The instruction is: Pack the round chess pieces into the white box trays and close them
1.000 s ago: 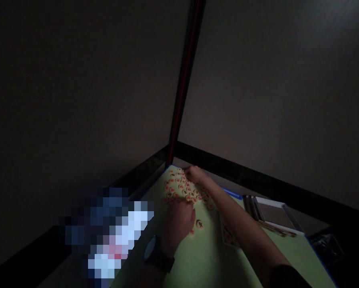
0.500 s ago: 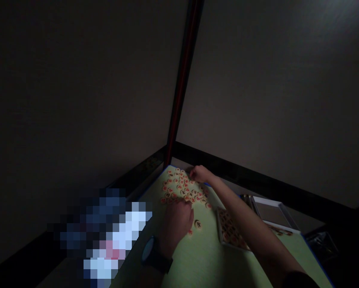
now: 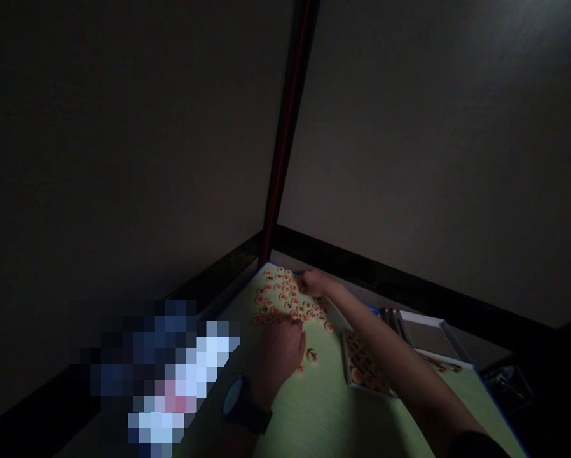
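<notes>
Several round pale game discs [image 3: 285,296] with red and black marks lie spread over the far corner of a green table [image 3: 323,413]. My left hand [image 3: 280,353], with a dark watch on the wrist, rests at the near edge of the spread, fingers curled down onto the discs. My right hand [image 3: 311,282] reaches to the far side of the spread, its fingers bent against the discs. One single disc [image 3: 313,355] lies apart, just right of my left hand. What either hand grips, if anything, is hidden.
A tray [image 3: 364,369] packed with more discs lies under my right forearm. A white-rimmed box [image 3: 431,340] stands at the right. Dark walls meet at a red-brown post [image 3: 285,140] behind the table corner. A blurred patch sits at the lower left.
The view has drifted slightly, so the tray of discs now shows more. My right hand has shifted a little over the far discs. My left hand stays where it was.
</notes>
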`<state>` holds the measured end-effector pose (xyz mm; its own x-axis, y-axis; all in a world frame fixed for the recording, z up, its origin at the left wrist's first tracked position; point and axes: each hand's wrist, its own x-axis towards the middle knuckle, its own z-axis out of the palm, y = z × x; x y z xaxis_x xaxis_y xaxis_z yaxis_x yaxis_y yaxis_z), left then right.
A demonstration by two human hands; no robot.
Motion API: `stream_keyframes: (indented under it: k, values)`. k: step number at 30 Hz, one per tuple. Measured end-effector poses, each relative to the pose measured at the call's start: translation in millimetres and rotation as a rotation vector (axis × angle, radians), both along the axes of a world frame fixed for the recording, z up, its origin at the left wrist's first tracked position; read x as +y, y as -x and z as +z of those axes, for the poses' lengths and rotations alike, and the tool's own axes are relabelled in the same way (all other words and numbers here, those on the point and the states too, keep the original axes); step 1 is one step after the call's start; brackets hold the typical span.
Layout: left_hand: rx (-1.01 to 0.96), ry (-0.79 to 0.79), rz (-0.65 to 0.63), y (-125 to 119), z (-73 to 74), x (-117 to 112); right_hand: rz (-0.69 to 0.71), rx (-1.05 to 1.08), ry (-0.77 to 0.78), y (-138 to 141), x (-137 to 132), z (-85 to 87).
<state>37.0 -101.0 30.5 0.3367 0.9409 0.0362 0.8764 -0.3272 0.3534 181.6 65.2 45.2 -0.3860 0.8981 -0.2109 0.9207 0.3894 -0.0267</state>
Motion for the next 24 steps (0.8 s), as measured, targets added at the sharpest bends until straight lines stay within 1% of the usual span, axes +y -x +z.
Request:
stream_keyframes:
  k: [3,6,11,16,20,24]
  values:
    - [0.003,0.002,-0.006,0.0,1.0,-0.5,-0.051,0.064,-0.022,-0.4,6.8,0.9]
    - [-0.004,0.005,-0.003,-0.1,-1.8,0.8,-0.117,0.141,-0.035,2.3,16.0,-0.6]
    - [-0.014,-0.027,-0.004,0.6,-4.4,2.6,-0.170,0.219,0.003,12.9,23.3,-5.2]
    - [-0.022,-0.005,-0.002,1.0,-0.7,2.5,-0.154,0.222,0.018,18.2,22.0,-3.2]
    - [-0.016,-0.007,-0.008,0.1,-0.7,2.4,-0.123,0.163,0.060,18.7,18.5,1.0]
    - [-0.012,-0.015,-0.011,-0.5,-2.8,2.1,-0.057,0.086,0.061,21.2,14.6,5.6]
